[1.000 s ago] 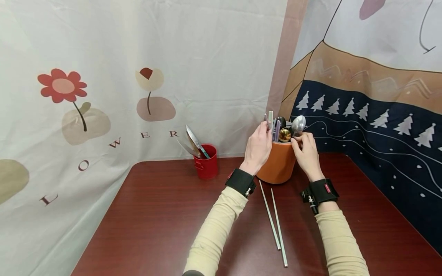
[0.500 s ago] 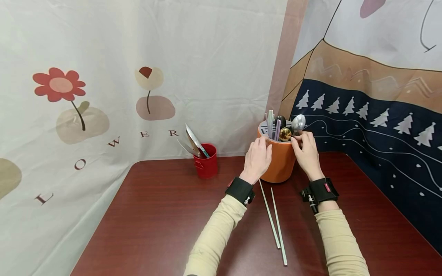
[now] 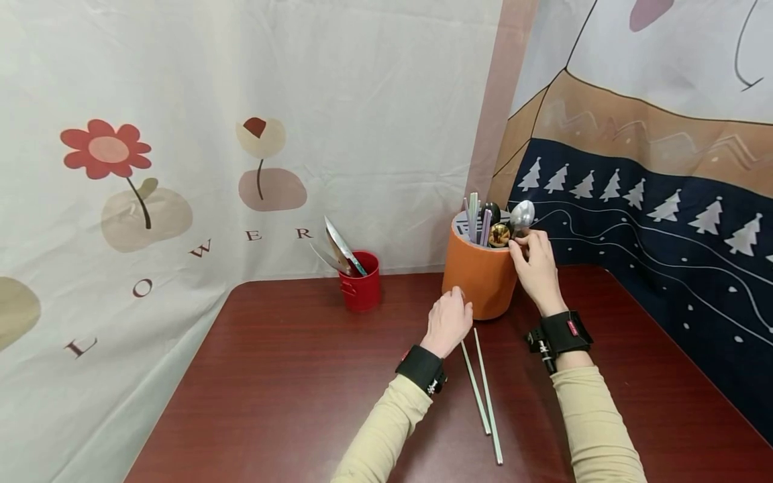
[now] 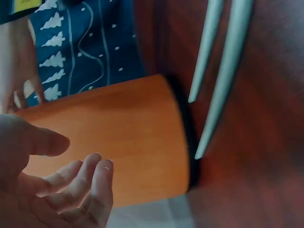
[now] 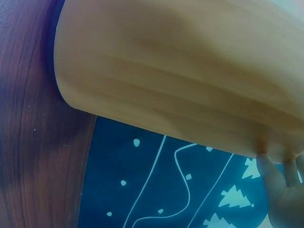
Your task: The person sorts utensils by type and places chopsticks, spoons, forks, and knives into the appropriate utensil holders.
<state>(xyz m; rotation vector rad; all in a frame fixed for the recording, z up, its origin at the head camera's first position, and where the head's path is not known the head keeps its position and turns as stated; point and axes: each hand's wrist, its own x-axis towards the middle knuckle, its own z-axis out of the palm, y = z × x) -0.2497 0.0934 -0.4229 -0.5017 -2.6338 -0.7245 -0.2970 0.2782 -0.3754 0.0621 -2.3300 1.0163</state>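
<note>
My left hand [image 3: 448, 322] is low in front of the orange utensil holder [image 3: 481, 278], above the table, its fingers loosely bent with nothing between them in the left wrist view. Two pale green chopsticks [image 3: 488, 396] lie side by side on the table, the upper end of one hidden behind that hand in the head view. At the holder's right rim, my right hand [image 3: 535, 268] grips the edge with thumb and fingers. Upright in the holder stand lilac chopsticks [image 3: 486, 228], more pale green chopsticks [image 3: 474, 208], a silver spoon [image 3: 522, 215] and a gold spoon [image 3: 499, 234].
A small red bucket [image 3: 361, 288] holding a few blades, a knife [image 3: 344, 247] among them, stands left of the holder. Behind the dark red table [image 3: 290, 376] hang a white curtain [image 3: 374, 134] and a navy tree-patterned cloth [image 3: 658, 248].
My left hand has come away from the chopsticks in the holder and moved down toward the pair on the table. My right hand has stayed at the rim.
</note>
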